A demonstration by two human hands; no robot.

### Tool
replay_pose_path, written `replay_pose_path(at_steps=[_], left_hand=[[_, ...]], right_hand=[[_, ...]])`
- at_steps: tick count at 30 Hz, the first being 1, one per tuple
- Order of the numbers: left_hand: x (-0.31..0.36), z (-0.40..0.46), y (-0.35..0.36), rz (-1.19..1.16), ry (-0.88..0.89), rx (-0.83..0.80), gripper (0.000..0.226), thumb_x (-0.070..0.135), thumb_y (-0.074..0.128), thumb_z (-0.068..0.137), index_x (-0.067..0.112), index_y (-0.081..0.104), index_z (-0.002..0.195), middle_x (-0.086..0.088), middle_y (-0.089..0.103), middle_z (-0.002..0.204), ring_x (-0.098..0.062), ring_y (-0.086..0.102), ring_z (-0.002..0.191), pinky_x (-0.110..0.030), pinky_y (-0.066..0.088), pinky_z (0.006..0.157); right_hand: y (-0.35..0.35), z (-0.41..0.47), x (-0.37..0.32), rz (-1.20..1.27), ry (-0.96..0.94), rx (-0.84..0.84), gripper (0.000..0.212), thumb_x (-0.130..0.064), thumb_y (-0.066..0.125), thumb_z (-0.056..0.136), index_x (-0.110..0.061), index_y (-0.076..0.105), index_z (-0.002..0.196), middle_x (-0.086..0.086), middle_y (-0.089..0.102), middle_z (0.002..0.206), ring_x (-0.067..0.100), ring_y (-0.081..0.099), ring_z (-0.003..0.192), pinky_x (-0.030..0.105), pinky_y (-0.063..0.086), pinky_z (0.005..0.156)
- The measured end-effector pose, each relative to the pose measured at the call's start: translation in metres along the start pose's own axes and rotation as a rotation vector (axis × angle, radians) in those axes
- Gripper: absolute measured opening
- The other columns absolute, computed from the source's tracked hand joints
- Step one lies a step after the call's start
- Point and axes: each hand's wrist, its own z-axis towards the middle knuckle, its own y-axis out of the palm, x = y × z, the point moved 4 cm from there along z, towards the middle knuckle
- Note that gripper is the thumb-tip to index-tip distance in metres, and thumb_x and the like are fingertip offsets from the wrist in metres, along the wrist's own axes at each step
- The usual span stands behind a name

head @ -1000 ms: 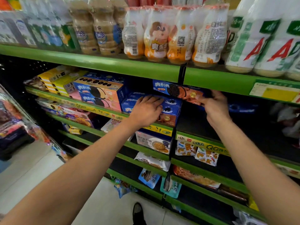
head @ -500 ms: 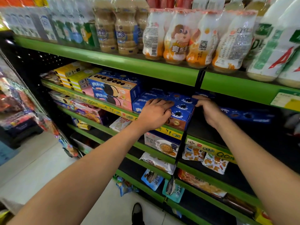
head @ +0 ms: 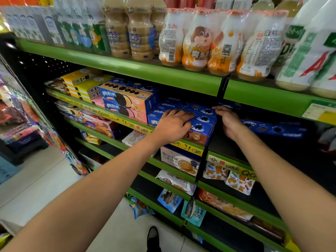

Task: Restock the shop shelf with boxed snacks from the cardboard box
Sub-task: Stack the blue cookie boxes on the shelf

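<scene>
Head view, left hand (head: 172,127): flat, fingers spread on blue snack box (head: 201,122).
Right hand (head: 229,122): nearer its end, fingers touching.
Box axis: runs back into shelf (head: 214,153).

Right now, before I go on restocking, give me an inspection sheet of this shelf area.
Surface: green shelf rails, black decks; bare deck right of the divider.
Job's things: blue cookie boxes stacked in a row; cardboard box not in view.
Clutter: orange cookie boxes, yellow boxes, snack bags below.
Hands: left hand flat on the blue boxes; right hand at their right end.
Cables: nothing seen.
Surroundings: drink bottles above, tiled floor, shoe.
</scene>
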Motion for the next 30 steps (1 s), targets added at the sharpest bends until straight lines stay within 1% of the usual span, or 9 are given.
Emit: replay_pose_path(at_steps=[6,9,13,16,19,22,25,27,30], left_hand=[[-0.001,-0.001,0.0,0.009,-0.005,-0.01,0.057,0.044,0.023,0.093,0.032,0.044,0.145,0.007,0.05,0.144,-0.019,0.04,0.131,-0.039,0.021,0.113],[-0.002,0.0,0.0,0.005,-0.006,-0.018,0.057,0.044,0.023,0.093,0.033,0.043,0.146,0.006,0.05,0.144,-0.019,0.04,0.131,-0.039,0.022,0.112],[-0.003,0.001,0.001,0.008,-0.02,-0.036,0.057,0.045,0.023,0.093,0.035,0.041,0.146,0.006,0.048,0.145,-0.019,0.039,0.133,-0.039,0.022,0.113],[-0.003,0.001,0.002,0.014,-0.018,-0.039,0.057,0.045,0.023,0.093,0.035,0.041,0.146,0.006,0.048,0.144,-0.02,0.039,0.133,-0.039,0.022,0.113],[-0.005,0.002,0.003,0.019,-0.017,-0.033,0.057,0.046,0.023,0.093,0.035,0.041,0.146,0.006,0.05,0.142,-0.02,0.04,0.131,-0.039,0.023,0.111],[-0.006,0.002,0.005,0.018,-0.024,-0.02,0.057,0.046,0.022,0.092,0.036,0.042,0.145,0.007,0.051,0.14,-0.021,0.041,0.129,-0.039,0.024,0.11],[-0.006,0.002,0.005,0.025,-0.022,-0.017,0.057,0.046,0.022,0.093,0.036,0.041,0.146,0.006,0.051,0.141,-0.021,0.041,0.13,-0.039,0.025,0.109],[-0.007,0.002,0.004,0.031,-0.016,-0.027,0.058,0.047,0.021,0.093,0.036,0.04,0.147,0.006,0.049,0.143,-0.022,0.04,0.131,-0.04,0.025,0.11],[-0.007,0.0,0.002,0.034,-0.009,-0.05,0.06,0.048,0.02,0.092,0.035,0.039,0.148,0.007,0.046,0.148,-0.022,0.038,0.134,-0.04,0.023,0.111]], right_hand=[[-0.002,-0.001,0.002,0.109,0.03,-0.01,0.027,-0.001,0.046,0.097,-0.018,0.065,0.091,0.001,0.067,0.095,0.013,0.063,0.083,0.024,0.049,0.069],[-0.002,-0.002,0.001,0.101,0.008,0.008,0.026,0.001,0.045,0.097,-0.016,0.065,0.091,0.007,0.066,0.104,0.013,0.062,0.083,0.022,0.05,0.071],[-0.002,-0.002,0.002,-0.004,-0.036,0.036,0.027,-0.002,0.044,0.098,-0.012,0.067,0.11,0.012,0.064,0.125,0.024,0.062,0.107,0.031,0.049,0.093],[-0.005,-0.012,-0.002,-0.135,-0.066,0.037,0.031,-0.011,0.048,0.101,-0.015,0.061,0.128,0.007,0.058,0.137,0.018,0.054,0.119,0.028,0.041,0.103],[-0.02,-0.031,-0.009,-0.343,-0.173,0.008,0.04,-0.018,0.049,0.101,-0.017,0.051,0.141,0.003,0.054,0.141,0.012,0.05,0.12,0.023,0.034,0.097],[-0.05,-0.055,-0.015,-0.662,-0.325,0.075,0.041,-0.021,0.051,0.099,-0.024,0.052,0.139,0.005,0.057,0.135,0.021,0.055,0.121,0.03,0.041,0.099],[-0.079,-0.073,-0.025,-1.03,-0.56,0.217,0.039,-0.018,0.054,0.092,-0.015,0.059,0.131,0.008,0.055,0.135,0.033,0.055,0.119,0.038,0.045,0.097],[-0.102,-0.073,-0.027,-1.285,-0.515,0.308,0.051,-0.021,0.06,0.087,-0.015,0.054,0.137,0.009,0.048,0.144,0.037,0.045,0.128,0.044,0.043,0.101],[-0.138,-0.067,-0.02,-1.453,-0.228,0.244,0.077,-0.026,0.064,0.082,-0.023,0.031,0.152,0.005,0.027,0.16,0.034,0.024,0.144,0.052,0.029,0.113]])
